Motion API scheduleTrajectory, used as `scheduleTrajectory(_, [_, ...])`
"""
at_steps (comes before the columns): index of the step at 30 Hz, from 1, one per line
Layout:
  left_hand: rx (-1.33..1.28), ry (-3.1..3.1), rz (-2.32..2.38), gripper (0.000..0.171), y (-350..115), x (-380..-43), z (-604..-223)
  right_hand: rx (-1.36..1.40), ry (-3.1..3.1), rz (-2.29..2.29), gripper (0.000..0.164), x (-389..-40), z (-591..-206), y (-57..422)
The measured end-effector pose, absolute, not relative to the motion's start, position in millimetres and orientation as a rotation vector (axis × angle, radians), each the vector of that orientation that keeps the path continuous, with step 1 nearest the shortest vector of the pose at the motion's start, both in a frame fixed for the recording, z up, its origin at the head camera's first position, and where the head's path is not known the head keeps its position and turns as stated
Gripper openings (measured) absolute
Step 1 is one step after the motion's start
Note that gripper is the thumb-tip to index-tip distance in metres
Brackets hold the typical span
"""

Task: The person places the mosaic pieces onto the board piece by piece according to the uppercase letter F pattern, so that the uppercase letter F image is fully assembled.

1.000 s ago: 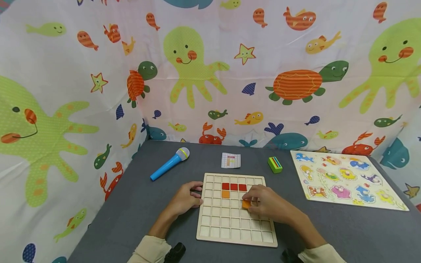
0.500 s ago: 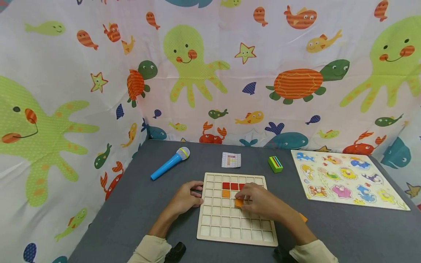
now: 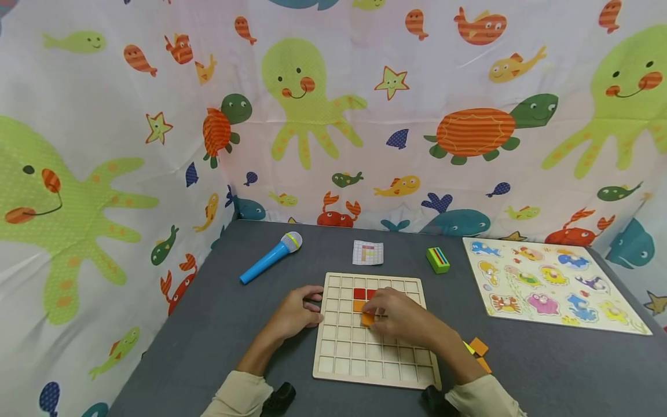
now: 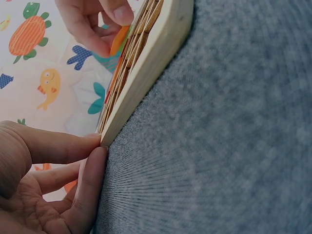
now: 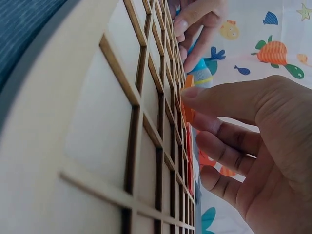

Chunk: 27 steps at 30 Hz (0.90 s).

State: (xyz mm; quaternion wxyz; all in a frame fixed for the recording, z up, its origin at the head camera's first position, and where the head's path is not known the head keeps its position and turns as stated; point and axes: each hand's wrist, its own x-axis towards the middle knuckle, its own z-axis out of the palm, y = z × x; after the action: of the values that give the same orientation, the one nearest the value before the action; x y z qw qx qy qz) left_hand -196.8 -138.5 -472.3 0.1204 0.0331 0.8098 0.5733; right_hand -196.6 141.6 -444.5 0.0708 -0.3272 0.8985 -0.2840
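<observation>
A square wooden grid board [image 3: 343,349] lies on the table. My left hand [image 3: 296,313] pinches its left edge between thumb and index finger, as the left wrist view shows. Over the upper middle cells, my right hand [image 3: 401,315] holds an orange square tile [image 3: 367,319] between thumb and fingertips, close above the board. Red tiles [image 3: 359,293] sit in a row near the top, partly hidden by the right hand. Below the leftmost red one is another orange tile [image 3: 358,306], set in its cell.
Several loose orange tiles [image 3: 479,346] and a yellow tile [image 3: 468,348] lie beside the right forearm. Behind the board are a toy microphone [image 3: 271,258], a small printed grid card [image 3: 367,253] and a green striped block [image 3: 438,260]. An animal puzzle board [image 3: 560,286] lies at the right.
My right hand has moved left across the board with the orange tile, towards the column of the second red tile. Loose tiles have come into view beside the right forearm. The left hand stays put.
</observation>
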Motion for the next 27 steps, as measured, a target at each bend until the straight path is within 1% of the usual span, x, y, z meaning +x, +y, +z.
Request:
scheduleTrajectory(15, [0.115,2.368,1.673,0.064,-138.9,-198.4,-471.9,-0.908,2.727,-0.796,0.022,-199.1,-444.1,126.3])
scheduleTrajectory(27, [0.107,2.37,1.675,0.064,-138.7,-196.9,-471.8,-0.977,2.744,-0.767,0.023,-201.5,-446.1,124.0])
